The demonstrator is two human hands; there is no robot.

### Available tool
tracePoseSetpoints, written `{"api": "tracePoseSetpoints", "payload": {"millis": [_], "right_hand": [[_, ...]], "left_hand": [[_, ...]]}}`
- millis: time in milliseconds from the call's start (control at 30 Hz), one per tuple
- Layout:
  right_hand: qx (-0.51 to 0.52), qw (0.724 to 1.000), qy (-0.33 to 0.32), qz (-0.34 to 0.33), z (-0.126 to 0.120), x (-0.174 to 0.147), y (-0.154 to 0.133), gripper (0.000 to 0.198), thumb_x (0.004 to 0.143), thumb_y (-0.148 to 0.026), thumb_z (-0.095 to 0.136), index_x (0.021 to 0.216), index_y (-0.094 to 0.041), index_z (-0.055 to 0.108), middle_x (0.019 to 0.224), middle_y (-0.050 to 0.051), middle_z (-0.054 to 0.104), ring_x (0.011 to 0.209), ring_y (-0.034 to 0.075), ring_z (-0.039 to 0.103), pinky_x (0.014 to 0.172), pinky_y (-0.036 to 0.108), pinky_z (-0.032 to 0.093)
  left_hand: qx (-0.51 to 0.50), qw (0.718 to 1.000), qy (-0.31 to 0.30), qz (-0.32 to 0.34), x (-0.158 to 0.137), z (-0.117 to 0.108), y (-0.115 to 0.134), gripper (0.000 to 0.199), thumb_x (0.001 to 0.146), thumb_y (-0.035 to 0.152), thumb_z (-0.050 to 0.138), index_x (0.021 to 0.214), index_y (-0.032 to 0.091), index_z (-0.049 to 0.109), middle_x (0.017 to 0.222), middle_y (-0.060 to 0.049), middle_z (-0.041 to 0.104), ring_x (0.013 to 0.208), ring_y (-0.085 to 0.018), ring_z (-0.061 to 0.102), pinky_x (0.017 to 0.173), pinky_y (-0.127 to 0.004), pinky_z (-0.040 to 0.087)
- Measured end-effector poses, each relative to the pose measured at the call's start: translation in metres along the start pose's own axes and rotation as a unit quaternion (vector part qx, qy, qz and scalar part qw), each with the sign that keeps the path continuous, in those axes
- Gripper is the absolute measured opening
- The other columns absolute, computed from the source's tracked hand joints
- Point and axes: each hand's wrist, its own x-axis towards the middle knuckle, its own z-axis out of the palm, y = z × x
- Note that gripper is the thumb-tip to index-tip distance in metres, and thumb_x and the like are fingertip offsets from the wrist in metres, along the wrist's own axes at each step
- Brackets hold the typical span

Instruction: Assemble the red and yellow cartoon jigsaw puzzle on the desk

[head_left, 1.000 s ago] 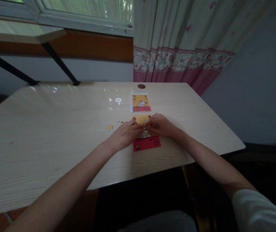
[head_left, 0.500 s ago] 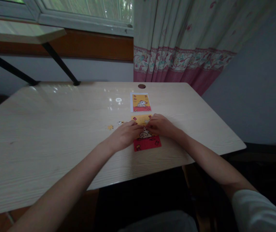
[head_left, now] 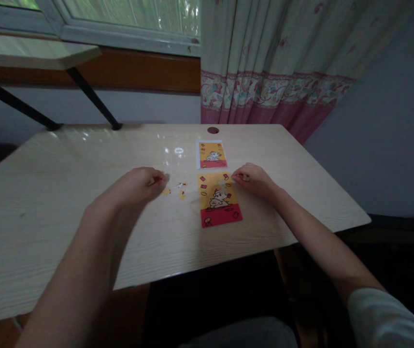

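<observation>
A yellow-and-red picture puzzle (head_left: 221, 217) with a white cartoon animal lies flat on the table in front of me. A paler patch shows in its upper right part. My right hand (head_left: 252, 179) is closed in a pinch at its upper right edge; whether it touches the edge I cannot tell. Left of the puzzle are a few small loose pieces: a white-and-yellow piece (head_left: 181, 184), a yellow piece (head_left: 182, 195) and another yellow piece (head_left: 166, 192). Beside them my left hand (head_left: 139, 186) has its fingertips pinched together; what they hold, if anything, is hidden.
A printed card (head_left: 213, 155) with the same picture lies just beyond the puzzle. Behind it is a round hole (head_left: 213, 130) in the pale wooden table (head_left: 65, 217). A raised shelf (head_left: 36, 52) on black legs stands at the back left. A curtain (head_left: 264, 92) hangs behind.
My left hand has moved left, off the puzzle to beside the loose pieces. My right hand has drawn back right to the puzzle's edge, uncovering the picture.
</observation>
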Motion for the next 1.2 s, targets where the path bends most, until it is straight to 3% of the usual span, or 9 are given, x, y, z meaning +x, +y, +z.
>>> {"api": "tracePoseSetpoints", "payload": {"millis": [100, 300, 733, 833, 933, 1033, 1200], "right_hand": [[0.009, 1.000, 0.001, 0.015, 0.000, 0.000, 0.003, 0.013, 0.083, -0.024, 0.056, 0.081, -0.017, 0.067, 0.069, 0.003, 0.063, 0.066, 0.014, 0.052, 0.065, 0.025, 0.038], [0.017, 1.000, -0.003, 0.025, -0.002, 0.001, 0.000, 0.014, 0.083, -0.024, 0.057, 0.082, -0.017, 0.068, 0.069, 0.003, 0.064, 0.066, 0.014, 0.053, 0.065, 0.025, 0.039], [0.025, 1.000, 0.007, 0.016, 0.000, 0.001, 0.001, 0.015, 0.084, -0.025, 0.055, 0.082, -0.017, 0.068, 0.068, 0.002, 0.063, 0.066, 0.013, 0.052, 0.065, 0.026, 0.039], [0.027, 0.999, 0.007, 0.020, -0.001, 0.001, 0.000, 0.015, 0.083, -0.025, 0.056, 0.081, -0.018, 0.068, 0.068, 0.002, 0.063, 0.066, 0.013, 0.052, 0.065, 0.026, 0.039], [0.028, 0.999, 0.005, 0.019, 0.000, 0.002, 0.000, 0.015, 0.083, -0.025, 0.056, 0.081, -0.017, 0.068, 0.068, 0.002, 0.063, 0.066, 0.013, 0.052, 0.064, 0.025, 0.039], [0.025, 1.000, 0.003, 0.014, 0.000, 0.003, -0.001, 0.015, 0.083, -0.025, 0.055, 0.081, -0.017, 0.068, 0.068, 0.002, 0.063, 0.065, 0.013, 0.052, 0.064, 0.025, 0.038], [0.026, 1.000, -0.002, 0.017, 0.001, 0.003, -0.004, 0.015, 0.083, -0.025, 0.055, 0.081, -0.017, 0.068, 0.067, 0.002, 0.062, 0.064, 0.012, 0.051, 0.062, 0.024, 0.037]], "left_hand": [[0.037, 0.999, -0.032, -0.011, -0.002, -0.002, -0.009, 0.024, 0.075, 0.036, 0.050, 0.073, 0.018, 0.066, 0.065, -0.006, 0.064, 0.056, -0.017, 0.052, 0.056, -0.029, 0.037], [0.007, 0.997, -0.077, -0.001, -0.002, 0.001, -0.004, 0.022, 0.075, 0.036, 0.050, 0.073, 0.017, 0.061, 0.064, -0.003, 0.061, 0.057, -0.015, 0.051, 0.056, -0.026, 0.036], [-0.009, 0.997, -0.061, 0.042, -0.001, 0.003, 0.001, 0.024, 0.080, 0.035, 0.050, 0.081, 0.016, 0.064, 0.065, -0.002, 0.061, 0.056, -0.013, 0.053, 0.055, -0.024, 0.038], [0.005, 0.999, -0.026, 0.046, 0.001, 0.007, 0.008, 0.030, 0.081, 0.038, 0.051, 0.091, 0.014, 0.066, 0.071, -0.005, 0.063, 0.060, -0.015, 0.055, 0.057, -0.026, 0.041], [0.022, 0.995, 0.024, 0.094, 0.007, 0.016, 0.014, 0.035, 0.083, 0.038, 0.049, 0.101, 0.013, 0.067, 0.086, -0.010, 0.065, 0.077, -0.019, 0.059, 0.070, -0.031, 0.045], [0.052, 0.987, 0.031, 0.148, 0.012, 0.026, 0.018, 0.034, 0.087, 0.034, 0.045, 0.099, 0.015, 0.069, 0.091, -0.011, 0.065, 0.087, -0.021, 0.058, 0.080, -0.033, 0.045], [0.044, 0.986, 0.057, 0.147, 0.017, 0.031, 0.018, 0.025, 0.084, 0.026, 0.048, 0.090, 0.016, 0.070, 0.084, -0.009, 0.067, 0.082, -0.020, 0.057, 0.079, -0.033, 0.043]]}}
